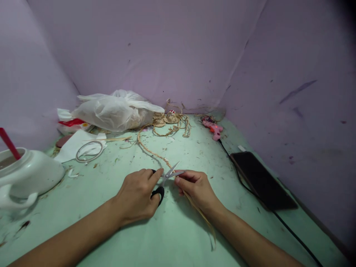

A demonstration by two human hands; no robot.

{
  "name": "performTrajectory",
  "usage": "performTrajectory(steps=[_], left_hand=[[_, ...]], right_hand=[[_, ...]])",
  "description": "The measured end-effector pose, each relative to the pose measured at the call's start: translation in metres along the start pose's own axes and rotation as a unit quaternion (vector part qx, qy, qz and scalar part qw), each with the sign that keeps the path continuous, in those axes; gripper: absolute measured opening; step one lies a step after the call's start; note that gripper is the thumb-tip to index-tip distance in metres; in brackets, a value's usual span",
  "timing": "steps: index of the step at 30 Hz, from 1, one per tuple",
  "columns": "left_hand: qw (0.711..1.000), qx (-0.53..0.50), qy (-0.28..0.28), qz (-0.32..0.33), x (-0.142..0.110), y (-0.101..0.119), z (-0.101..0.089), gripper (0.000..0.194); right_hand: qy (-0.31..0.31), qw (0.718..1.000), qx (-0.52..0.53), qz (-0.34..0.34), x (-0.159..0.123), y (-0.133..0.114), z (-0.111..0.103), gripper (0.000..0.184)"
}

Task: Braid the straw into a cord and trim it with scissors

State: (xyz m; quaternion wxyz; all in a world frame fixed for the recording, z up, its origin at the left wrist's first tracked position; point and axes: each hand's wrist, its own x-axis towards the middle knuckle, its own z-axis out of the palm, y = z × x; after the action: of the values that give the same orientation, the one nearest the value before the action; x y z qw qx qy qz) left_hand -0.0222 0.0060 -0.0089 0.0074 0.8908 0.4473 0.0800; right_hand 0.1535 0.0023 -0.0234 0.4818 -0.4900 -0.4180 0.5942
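Note:
My left hand (140, 194) is closed on a pair of scissors (167, 175), with thumb and fingers in the black handles. The scissor blades are spread apart, and the braided straw cord (151, 151) passes between or just by them; I cannot tell which. Pinched between the thumb and fingers of my right hand (196, 187) is the near end of that cord. Loose straw strands (204, 218) trail from under my right hand toward the front. From the blades, the cord curves back to a tangle of braid near the far wall.
A white mug (41, 170) with a red stick stands at left. Behind lie a white plastic bag (116, 111), paper (72, 146) and a ring (89, 152). On the right are a pink glue gun (213, 129), its black cable (241, 181) and a dark phone (261, 180). Walls enclose the table.

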Motion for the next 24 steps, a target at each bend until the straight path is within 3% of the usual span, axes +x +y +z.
performTrajectory(steps=[13,17,21,24], left_hand=[[0.996,0.031,-0.079,0.006,0.004,0.000,-0.009,0.052],[0.997,0.009,-0.078,0.014,0.003,-0.003,-0.009,0.053],[0.991,-0.124,-0.052,-0.001,0.006,-0.008,-0.010,0.037],[0.950,-0.292,0.014,-0.108,0.013,-0.011,-0.010,0.023]], right_hand=[[-0.007,0.999,-0.013,-0.034,0.001,0.002,-0.002,0.008],[-0.014,0.999,-0.011,-0.039,0.000,0.002,-0.002,0.008],[-0.002,1.000,0.018,-0.004,0.000,-0.002,0.000,0.011],[0.004,0.998,0.051,0.023,0.000,-0.003,0.001,0.017]])
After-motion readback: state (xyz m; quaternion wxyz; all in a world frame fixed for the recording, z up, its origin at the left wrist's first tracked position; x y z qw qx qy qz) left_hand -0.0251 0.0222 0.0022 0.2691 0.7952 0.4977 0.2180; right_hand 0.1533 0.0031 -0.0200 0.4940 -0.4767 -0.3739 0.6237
